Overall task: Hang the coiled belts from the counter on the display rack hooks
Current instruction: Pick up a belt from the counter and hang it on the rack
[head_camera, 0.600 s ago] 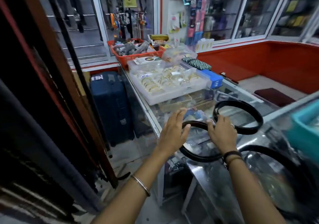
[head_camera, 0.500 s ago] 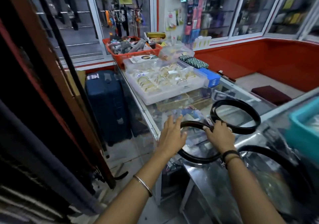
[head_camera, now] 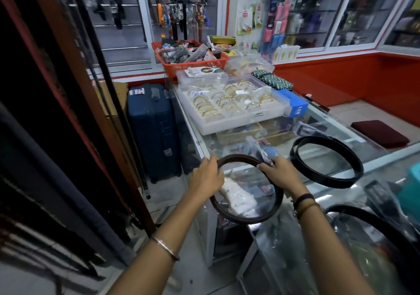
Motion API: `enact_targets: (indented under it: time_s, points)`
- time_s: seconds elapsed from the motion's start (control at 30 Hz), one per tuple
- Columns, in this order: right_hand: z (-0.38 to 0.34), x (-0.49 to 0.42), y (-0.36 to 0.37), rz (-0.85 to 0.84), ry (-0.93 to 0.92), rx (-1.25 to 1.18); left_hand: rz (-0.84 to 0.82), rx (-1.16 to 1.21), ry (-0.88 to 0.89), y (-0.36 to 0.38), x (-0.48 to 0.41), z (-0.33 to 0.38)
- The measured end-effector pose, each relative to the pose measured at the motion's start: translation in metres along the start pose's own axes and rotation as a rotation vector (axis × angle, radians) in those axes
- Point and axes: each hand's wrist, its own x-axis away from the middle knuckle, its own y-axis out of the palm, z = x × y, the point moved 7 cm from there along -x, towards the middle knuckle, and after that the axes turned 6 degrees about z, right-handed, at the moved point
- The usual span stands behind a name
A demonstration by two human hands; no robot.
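Observation:
A dark brown coiled belt (head_camera: 247, 219) is held at the near-left edge of the glass counter (head_camera: 329, 162). My left hand (head_camera: 205, 177) grips its left side and my right hand (head_camera: 283, 174) grips its top right, near the buckle end. A second coiled black belt (head_camera: 327, 182) lies flat on the counter to the right of my right hand. Part of a third black belt (head_camera: 368, 215) curves at the lower right. Belts hang on the rack (head_camera: 52, 135) along the left, dark and blurred.
A white tray of bangles (head_camera: 229, 124) and a red basket (head_camera: 193, 66) stand farther along the counter. On the floor to the left is a blue suitcase (head_camera: 154, 131). Clear plastic wrap (head_camera: 354, 249) covers the near counter. A teal box (head_camera: 411, 192) sits at the right edge.
My left hand has closed on the belt's left side, where before it only reached toward it. The coil has come toward the counter's edge and toward me. The other belts have not moved.

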Motion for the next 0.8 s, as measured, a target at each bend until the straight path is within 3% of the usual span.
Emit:
enact_targets:
  time_s: [0.2, 0.4, 0.63, 0.73, 0.8]
  points:
    - [-0.104, 0.031, 0.028, -0.183, -0.205, -0.334, 0.182, 0.227, -0.137, -0.065, 0.032, -0.07]
    - [-0.223, 0.085, 0.034, -0.208, -0.45, -0.539, 0.231, 0.539, -0.515, -0.105, 0.084, -0.18]
    - [-0.367, 0.179, 0.062, -0.719, -0.454, -1.095, 0.052, 0.689, -0.846, -0.141, 0.161, -0.268]
    - [-0.413, 0.216, 0.063, -0.804, -0.602, -1.195, -0.013, 0.604, -0.803, -0.181, 0.183, -0.283]
    - [-0.442, 0.239, 0.063, -0.773, -0.747, -1.216, 0.119, 0.549, -0.686, -0.227, 0.192, -0.286]
